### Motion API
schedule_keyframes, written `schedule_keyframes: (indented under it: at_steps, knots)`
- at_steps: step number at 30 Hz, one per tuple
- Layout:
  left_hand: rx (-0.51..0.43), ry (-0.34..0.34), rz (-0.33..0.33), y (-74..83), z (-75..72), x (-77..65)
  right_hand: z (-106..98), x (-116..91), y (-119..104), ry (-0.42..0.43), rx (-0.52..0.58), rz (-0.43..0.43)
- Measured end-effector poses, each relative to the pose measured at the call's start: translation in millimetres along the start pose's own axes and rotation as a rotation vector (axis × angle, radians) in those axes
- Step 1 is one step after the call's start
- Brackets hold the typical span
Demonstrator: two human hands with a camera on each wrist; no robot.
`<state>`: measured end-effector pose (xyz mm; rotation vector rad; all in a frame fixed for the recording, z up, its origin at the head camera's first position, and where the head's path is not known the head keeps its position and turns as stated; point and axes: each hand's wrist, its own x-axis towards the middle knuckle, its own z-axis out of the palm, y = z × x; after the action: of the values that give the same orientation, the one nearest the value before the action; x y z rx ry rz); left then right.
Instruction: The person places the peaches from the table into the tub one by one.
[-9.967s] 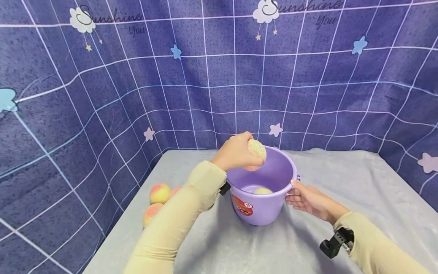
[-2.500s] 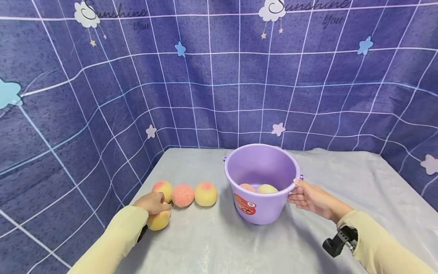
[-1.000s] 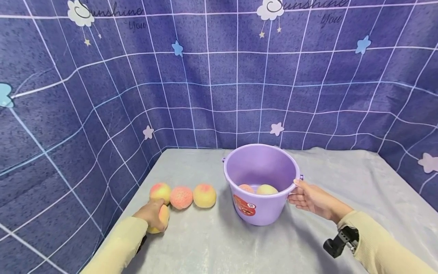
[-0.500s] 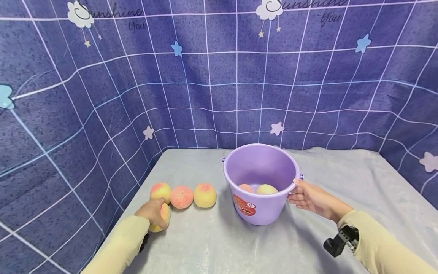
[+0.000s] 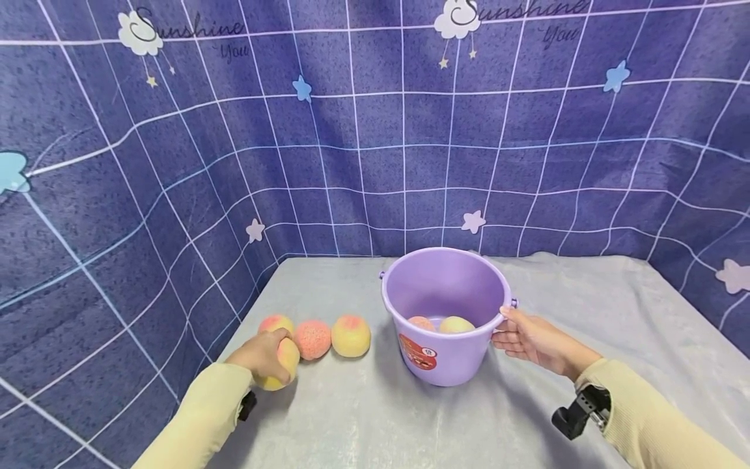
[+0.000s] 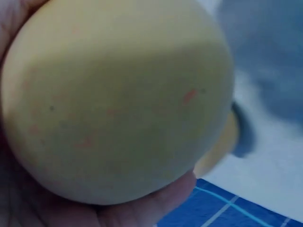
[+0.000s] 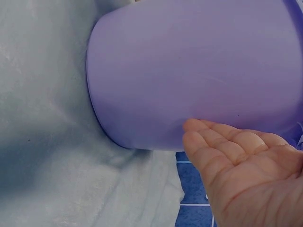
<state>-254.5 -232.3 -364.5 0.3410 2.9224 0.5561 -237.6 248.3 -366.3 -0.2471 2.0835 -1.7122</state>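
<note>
My left hand point(image 5: 262, 355) grips a yellow peach point(image 5: 287, 360) with a pink blush, fingers curled round its far side. In the left wrist view this peach point(image 6: 118, 104) fills most of the picture against the palm. My right hand point(image 5: 541, 345) holds the purple bucket point(image 5: 463, 361) at its right side, thumb over the rim and the other fingers below it. Seen from the right wrist, those fingers point(image 7: 227, 146) lie along the bucket's outer wall point(image 7: 189, 71). Inside the bucket are a pale yellow peach point(image 5: 457, 324) and a pink one point(image 5: 421, 323), partly hidden by the rim.
Just beyond the left hand stand a yellow peach point(image 5: 275, 322), a pink peach point(image 5: 313, 339) and another yellow peach point(image 5: 351, 336) in a row on the grey cloth point(image 5: 375, 417). A blue checked curtain point(image 5: 381, 130) borders the cloth at the back and sides.
Ten seconds ago the left hand held a peach over the bucket; a pink one now lies inside. Since half a second ago, the gripped yellow peach has shifted slightly right and up. The right hand stays put.
</note>
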Motion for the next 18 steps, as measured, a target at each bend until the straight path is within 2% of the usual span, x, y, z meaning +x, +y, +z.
schedule_keyframes:
  at_steps: [3, 7, 16, 18]
  knots:
    - [0.015, -0.024, 0.041, 9.5, -4.8, -1.3, 0, 0, 0, 0.002, -0.001, 0.002]
    - [0.038, -0.028, 0.062, 17.7, -10.6, -2.2, 0, -1, 0, 0.000, -0.003, -0.003]
    - [0.036, 0.120, 0.116, 22.7, -22.1, -0.2, 1, 0, 2, -0.004, 0.000, -0.001]
    - [0.042, 0.150, 0.101, 25.7, -25.9, 0.6, -1, 1, 3, -0.009, 0.000, -0.007]
